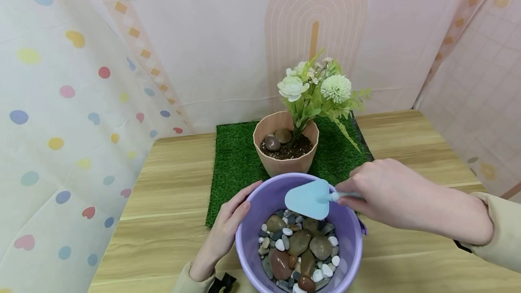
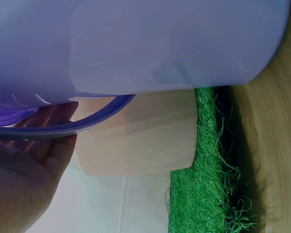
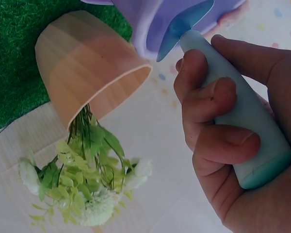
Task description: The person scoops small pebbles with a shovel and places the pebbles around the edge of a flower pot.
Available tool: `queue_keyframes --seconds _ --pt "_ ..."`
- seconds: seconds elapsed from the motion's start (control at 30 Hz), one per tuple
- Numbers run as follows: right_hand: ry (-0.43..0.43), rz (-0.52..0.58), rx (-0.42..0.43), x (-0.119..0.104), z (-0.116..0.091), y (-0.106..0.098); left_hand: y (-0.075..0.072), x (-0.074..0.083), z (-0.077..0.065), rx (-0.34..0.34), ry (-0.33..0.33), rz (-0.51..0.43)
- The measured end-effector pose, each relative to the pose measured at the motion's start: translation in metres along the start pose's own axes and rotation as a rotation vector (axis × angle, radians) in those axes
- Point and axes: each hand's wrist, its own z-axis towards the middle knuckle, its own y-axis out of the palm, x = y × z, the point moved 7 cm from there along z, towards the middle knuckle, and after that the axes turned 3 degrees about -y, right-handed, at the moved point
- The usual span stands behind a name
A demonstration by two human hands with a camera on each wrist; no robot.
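Observation:
My right hand point(image 1: 382, 191) grips the handle of a light blue toy shovel point(image 1: 309, 200). The shovel's bare blade points left, over the far inner side of a purple bucket point(image 1: 354, 257). In the right wrist view, the fingers curl round the pale handle point(image 3: 252, 111). Smooth pebbles point(image 1: 299, 243) in brown, grey and white lie at the bottom of the bucket. On the bucket's left side rests my left hand point(image 1: 225, 220), thumb and fingers along the outside of the rim. The left wrist view shows the bucket's handle point(image 2: 63, 130) crossing these fingers.
Behind the bucket stands a peach flowerpot point(image 1: 285, 165) with soil, two stones point(image 1: 272, 142) and white flowers point(image 1: 335, 88). It sits on a green turf mat point(image 1: 232, 162) on the wooden table point(image 1: 175, 184). Patterned curtains point(image 1: 211, 49) hang behind and at both sides.

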Motion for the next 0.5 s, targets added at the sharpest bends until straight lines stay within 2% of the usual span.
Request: queue_keyframes --seconds 0.33,0.5 --pt "-0.007 -0.012 -0.057 -0.008 -0.001 0.012 0.000 0.000 0.000 0.009 -0.004 0.006" --pt "0.004 -0.092 -0.113 -0.012 0.001 0.017 -0.001 0.000 0.000 0.009 0.002 0.001"
